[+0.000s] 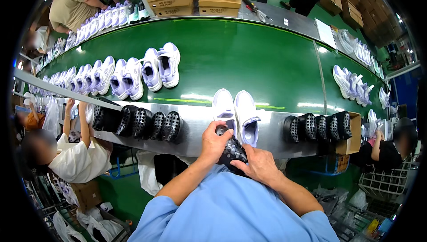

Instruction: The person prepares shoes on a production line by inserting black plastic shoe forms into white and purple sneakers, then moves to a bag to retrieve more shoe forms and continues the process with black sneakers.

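Green floor (122,195), grey metal ledge (195,133)

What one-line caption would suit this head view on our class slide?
Two hands hold a black dotted form near two white shoes at a green worktop.

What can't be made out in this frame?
Head view:
Glossy black dotted shoe-shaped piece: partly covered by left hand and right hand.
Nearest pair's left white-and-lavender sneaker: heel hidden by left hand and black piece.
Stacked brown cardboard boxes: top cut off by upper edge.
Far-left matching sneakers: too small to count.
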Demonstrator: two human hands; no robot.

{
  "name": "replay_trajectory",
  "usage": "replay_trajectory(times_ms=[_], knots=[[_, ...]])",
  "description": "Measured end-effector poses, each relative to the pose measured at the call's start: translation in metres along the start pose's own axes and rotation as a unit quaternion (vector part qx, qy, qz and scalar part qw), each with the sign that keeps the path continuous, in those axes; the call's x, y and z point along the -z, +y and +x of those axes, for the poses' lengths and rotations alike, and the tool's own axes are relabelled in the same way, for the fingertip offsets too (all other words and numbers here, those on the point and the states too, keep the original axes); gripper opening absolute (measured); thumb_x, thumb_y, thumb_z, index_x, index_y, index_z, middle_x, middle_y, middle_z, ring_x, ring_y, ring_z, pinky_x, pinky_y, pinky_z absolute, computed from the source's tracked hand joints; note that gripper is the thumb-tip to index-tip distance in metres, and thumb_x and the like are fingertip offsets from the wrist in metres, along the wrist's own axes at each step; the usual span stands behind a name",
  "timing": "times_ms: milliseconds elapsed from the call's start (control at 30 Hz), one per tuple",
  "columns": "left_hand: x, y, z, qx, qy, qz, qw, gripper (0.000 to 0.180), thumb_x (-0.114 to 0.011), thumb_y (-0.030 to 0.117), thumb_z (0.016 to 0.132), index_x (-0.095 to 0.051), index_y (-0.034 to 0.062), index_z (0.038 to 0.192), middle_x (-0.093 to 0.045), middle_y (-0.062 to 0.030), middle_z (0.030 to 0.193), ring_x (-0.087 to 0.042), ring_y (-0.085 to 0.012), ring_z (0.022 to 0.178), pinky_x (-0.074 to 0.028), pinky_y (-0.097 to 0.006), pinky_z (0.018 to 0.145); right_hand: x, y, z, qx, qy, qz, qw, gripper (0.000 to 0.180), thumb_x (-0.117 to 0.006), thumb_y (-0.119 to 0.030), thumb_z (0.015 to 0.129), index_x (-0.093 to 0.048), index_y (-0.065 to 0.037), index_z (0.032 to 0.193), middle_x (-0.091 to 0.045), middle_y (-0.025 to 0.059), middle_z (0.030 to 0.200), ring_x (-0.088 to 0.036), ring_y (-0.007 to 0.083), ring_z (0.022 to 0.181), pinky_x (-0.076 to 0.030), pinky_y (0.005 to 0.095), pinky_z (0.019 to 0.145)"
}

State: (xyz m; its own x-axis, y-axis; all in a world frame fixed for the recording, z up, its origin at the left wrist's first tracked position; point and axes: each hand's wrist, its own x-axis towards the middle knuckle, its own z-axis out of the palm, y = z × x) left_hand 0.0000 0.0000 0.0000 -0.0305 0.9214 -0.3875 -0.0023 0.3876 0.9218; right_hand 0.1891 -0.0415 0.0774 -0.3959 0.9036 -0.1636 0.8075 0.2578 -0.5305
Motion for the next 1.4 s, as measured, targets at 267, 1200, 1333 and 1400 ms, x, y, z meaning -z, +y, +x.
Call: replay_trajectory(times_ms=[267, 1200, 1333, 1400], knots=[[0.023, -0.014, 0.095, -0.419, -0.008, 0.417, 0.806, 0.027, -0.074, 0.021, 0.088, -0.071, -0.0013, 0.104, -0.067, -0.0223, 0.111, -0.062, -0.0418, 0.107, -0.049, -0.05, 0.091, -0.004, 0.032, 0.024, 0.02, -0.056, -0.06, 0.996, 0.038, -0.072, -0.034, 0.093, -0.061, 0.002, 0.09, -0.067, 0.0222, 0.067, -0.069, 0.0428, 0.065, -0.055, 0.053, 0.062], [0.021, -0.01, 0.11, -0.161, -0.255, 0.323, 0.897, 0.026, -0.071, 0.024, 0.089, -0.075, -0.0011, 0.095, -0.071, -0.0242, 0.086, -0.07, -0.0368, 0.08, -0.054, -0.044, 0.074, -0.1, 0.056, 0.063, 0.032, 0.165, -0.129, 0.977, 0.029, -0.079, -0.028, 0.085, -0.057, -0.009, 0.089, -0.062, 0.0097, 0.078, -0.068, 0.0337, 0.069, -0.053, 0.0466, 0.056], [0.024, -0.016, 0.109, -0.231, -0.229, 0.314, 0.892, 0.026, -0.072, 0.024, 0.09, -0.075, -0.0007, 0.093, -0.07, -0.0221, 0.079, -0.068, -0.0316, 0.07, -0.053, -0.042, 0.068, -0.12, 0.056, 0.071, -0.054, 0.203, -0.103, 0.972, 0.041, -0.084, -0.037, 0.081, -0.057, -0.008, 0.093, -0.064, 0.0116, 0.084, -0.069, 0.0344, 0.073, -0.053, 0.0468, 0.057], [0.031, -0.019, 0.113, -0.2, -0.226, 0.324, 0.896, 0.026, -0.072, 0.025, 0.09, -0.075, -0.0001, 0.094, -0.07, -0.0213, 0.078, -0.067, -0.0304, 0.069, -0.053, -0.041, 0.066, -0.123, 0.054, 0.064, -0.073, 0.213, -0.069, 0.972, 0.044, -0.084, -0.037, 0.081, -0.056, -0.007, 0.097, -0.064, 0.0136, 0.087, -0.069, 0.0357, 0.076, -0.054, 0.0476, 0.06]])
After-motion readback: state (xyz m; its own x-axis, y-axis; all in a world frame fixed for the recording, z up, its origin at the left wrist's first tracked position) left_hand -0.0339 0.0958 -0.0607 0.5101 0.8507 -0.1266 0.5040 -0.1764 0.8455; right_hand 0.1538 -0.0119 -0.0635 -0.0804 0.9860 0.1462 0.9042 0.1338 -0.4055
